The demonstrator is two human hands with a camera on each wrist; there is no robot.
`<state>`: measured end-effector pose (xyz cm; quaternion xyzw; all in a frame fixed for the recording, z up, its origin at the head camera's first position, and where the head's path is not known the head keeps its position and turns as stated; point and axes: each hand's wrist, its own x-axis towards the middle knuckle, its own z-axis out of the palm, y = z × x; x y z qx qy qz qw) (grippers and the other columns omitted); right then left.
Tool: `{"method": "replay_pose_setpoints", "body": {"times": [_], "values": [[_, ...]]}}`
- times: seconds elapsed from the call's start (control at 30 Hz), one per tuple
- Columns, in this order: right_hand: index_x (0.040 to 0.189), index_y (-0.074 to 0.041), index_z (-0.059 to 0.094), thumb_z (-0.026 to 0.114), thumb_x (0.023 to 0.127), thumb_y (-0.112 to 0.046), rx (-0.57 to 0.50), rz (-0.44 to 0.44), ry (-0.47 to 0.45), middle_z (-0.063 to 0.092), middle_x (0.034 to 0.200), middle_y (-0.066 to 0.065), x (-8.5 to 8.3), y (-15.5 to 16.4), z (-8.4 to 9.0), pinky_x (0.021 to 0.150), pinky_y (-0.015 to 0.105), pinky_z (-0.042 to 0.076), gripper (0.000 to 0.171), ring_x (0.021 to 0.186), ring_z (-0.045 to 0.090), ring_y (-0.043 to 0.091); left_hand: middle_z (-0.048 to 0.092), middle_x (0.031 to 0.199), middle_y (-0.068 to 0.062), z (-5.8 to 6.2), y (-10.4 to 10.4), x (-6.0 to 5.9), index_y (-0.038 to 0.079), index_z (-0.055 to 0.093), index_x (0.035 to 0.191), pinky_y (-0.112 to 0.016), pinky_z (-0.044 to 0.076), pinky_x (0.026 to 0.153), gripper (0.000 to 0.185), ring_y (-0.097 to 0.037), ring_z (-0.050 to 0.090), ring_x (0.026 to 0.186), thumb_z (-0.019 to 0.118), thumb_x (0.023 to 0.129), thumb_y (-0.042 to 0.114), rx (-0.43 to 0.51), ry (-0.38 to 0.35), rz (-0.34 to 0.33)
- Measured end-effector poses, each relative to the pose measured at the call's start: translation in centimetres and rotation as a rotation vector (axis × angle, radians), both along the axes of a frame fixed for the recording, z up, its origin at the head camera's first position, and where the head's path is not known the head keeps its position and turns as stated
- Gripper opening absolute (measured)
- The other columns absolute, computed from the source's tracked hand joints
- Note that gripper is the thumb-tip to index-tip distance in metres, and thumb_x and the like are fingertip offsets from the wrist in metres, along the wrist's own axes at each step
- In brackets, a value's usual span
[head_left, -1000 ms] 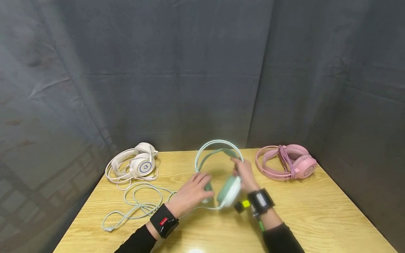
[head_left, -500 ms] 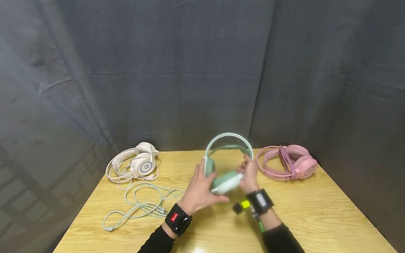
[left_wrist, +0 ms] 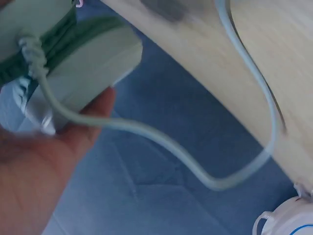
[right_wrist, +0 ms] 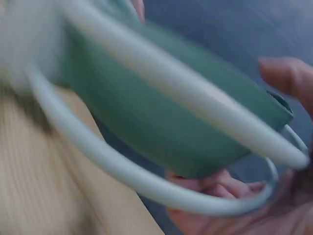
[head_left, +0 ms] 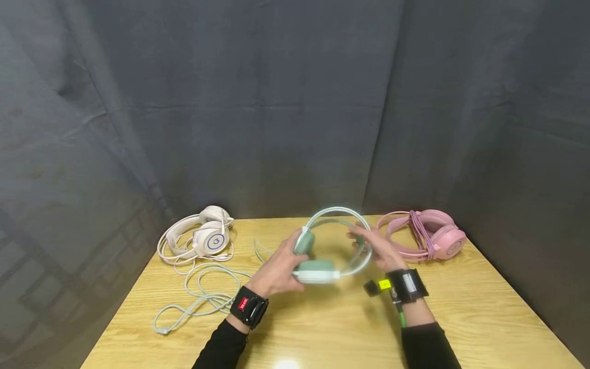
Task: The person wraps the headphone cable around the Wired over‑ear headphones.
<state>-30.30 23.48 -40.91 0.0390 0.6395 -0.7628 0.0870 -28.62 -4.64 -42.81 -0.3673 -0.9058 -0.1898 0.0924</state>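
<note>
A mint-green headset [head_left: 318,269] is held above the wooden table [head_left: 322,328], tilted with its ear cups toward me. My left hand [head_left: 291,254] grips the ear cups; in the left wrist view my thumb [left_wrist: 93,120] presses the pale green cup [left_wrist: 83,73]. My right hand [head_left: 364,242] holds the headband's far side. The right wrist view shows the dark green band [right_wrist: 171,127], blurred, with my fingers [right_wrist: 220,186] curled under it. The headset's pale cable [head_left: 203,297] trails left and lies in loose loops on the table; the cable [left_wrist: 171,147] also hangs past my palm.
A white headset [head_left: 203,238] with its own cord lies at the back left of the table. A pink headset [head_left: 428,238] with its cord wrapped round it lies at the back right. Dark cloth [head_left: 276,102] walls the table on three sides.
The green headset has been lifted off the table and turned so its band lies flatter. My left hand moved from beside the cups to gripping them, and both hands shifted slightly right.
</note>
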Motion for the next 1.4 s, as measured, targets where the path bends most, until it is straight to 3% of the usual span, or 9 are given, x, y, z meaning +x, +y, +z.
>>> {"method": "replay_pose_setpoints", "body": {"times": [0.1, 0.23, 0.43, 0.53, 0.77, 0.87, 0.97, 1.2, 1.4], "values": [[0.145, 0.004, 0.032, 0.058, 0.096, -0.021, 0.197, 0.073, 0.023, 0.056, 0.094, -0.003, -0.1, 1.1, -0.3, 0.065, 0.019, 0.050, 0.061, 0.072, 0.055, 0.008, 0.005, 0.165, -0.011, 0.3, 0.0, 0.2, 0.023, 0.071, 0.112, -0.048, 0.046, 0.104, 0.058, -0.037, 0.034, 0.140, 0.088, 0.057, 0.028, -0.058, 0.025, -0.025], [0.131, 0.013, 0.045, 0.047, 0.099, -0.016, 0.274, 0.103, 0.052, 0.059, 0.083, -0.003, -0.1, 1.5, -0.6, 0.064, 0.021, 0.051, 0.043, 0.069, 0.057, 0.008, 0.005, 0.165, -0.009, 0.6, 0.3, 0.5, 0.024, 0.070, 0.114, -0.050, 0.044, 0.106, 0.061, -0.037, 0.033, 0.141, 0.090, 0.056, 0.026, -0.106, 0.080, -0.015], [0.098, -0.002, 0.054, 0.050, 0.098, -0.015, 0.284, 0.070, 0.024, 0.054, 0.073, -0.003, -0.3, 1.3, -1.0, 0.062, 0.027, 0.055, 0.014, 0.066, 0.055, 0.011, 0.004, 0.165, -0.009, 0.3, 0.5, 0.6, 0.025, 0.071, 0.114, -0.051, 0.044, 0.106, 0.061, -0.036, 0.033, 0.142, 0.091, 0.057, 0.020, -0.160, 0.091, -0.003], [0.078, -0.015, 0.047, 0.059, 0.095, -0.023, 0.319, 0.041, 0.003, 0.045, 0.072, -0.005, -0.5, 1.0, -1.3, 0.059, 0.024, 0.047, 0.022, 0.068, 0.047, 0.013, 0.007, 0.165, -0.009, 0.2, 0.3, 0.6, 0.025, 0.071, 0.113, -0.050, 0.044, 0.106, 0.061, -0.035, 0.033, 0.142, 0.091, 0.057, 0.018, -0.165, 0.095, 0.009], [0.116, 0.006, 0.050, 0.045, 0.096, -0.007, 0.306, 0.104, 0.045, 0.057, 0.079, 0.001, -0.4, 1.2, -1.8, 0.063, 0.030, 0.056, 0.024, 0.065, 0.056, 0.012, 0.014, 0.163, -0.011, 0.1, 0.5, 0.7, 0.024, 0.072, 0.111, -0.049, 0.048, 0.101, 0.058, -0.037, 0.037, 0.138, 0.091, 0.058, 0.018, -0.205, 0.145, -0.006], [0.092, -0.005, 0.053, 0.052, 0.095, -0.015, 0.368, 0.067, 0.036, 0.047, 0.067, -0.005, -0.6, 1.0, -2.1, 0.061, 0.030, 0.052, 0.010, 0.059, 0.048, 0.010, 0.013, 0.163, -0.012, 0.0, 0.4, 0.6, 0.025, 0.071, 0.112, -0.050, 0.048, 0.101, 0.058, -0.037, 0.038, 0.138, 0.091, 0.058, 0.019, -0.210, 0.140, 0.002], [0.070, -0.018, 0.042, 0.061, 0.093, -0.028, 0.416, 0.016, 0.025, 0.037, 0.059, -0.009, -0.8, 0.6, -2.3, 0.059, 0.027, 0.043, 0.031, 0.056, 0.039, 0.010, 0.013, 0.164, -0.011, -0.1, 0.3, 0.4, 0.025, 0.071, 0.111, -0.050, 0.049, 0.101, 0.057, -0.038, 0.037, 0.138, 0.090, 0.058, 0.018, -0.204, 0.136, 0.010], [0.073, -0.014, 0.044, 0.050, 0.099, -0.025, 0.259, -0.112, 0.022, 0.040, 0.057, -0.008, -1.1, -0.2, -2.2, 0.048, 0.022, 0.035, 0.029, 0.048, 0.036, 0.008, 0.014, 0.164, -0.009, -0.3, 0.0, -0.3, 0.024, 0.068, 0.112, -0.052, 0.048, 0.101, 0.060, -0.038, 0.038, 0.139, 0.088, 0.057, 0.010, -0.126, 0.116, 0.016], [0.077, -0.015, 0.035, 0.034, 0.100, -0.015, 0.067, -0.079, 0.047, 0.029, 0.051, -0.012, -0.6, -0.1, -1.4, 0.042, 0.017, 0.026, 0.023, 0.042, 0.027, 0.003, 0.010, 0.165, -0.001, -0.3, -1.0, -1.4, 0.034, 0.033, 0.150, -0.051, 0.042, 0.108, 0.113, -0.031, 0.034, 0.143, 0.088, 0.055, 0.005, 0.093, -0.032, 0.033]]}}
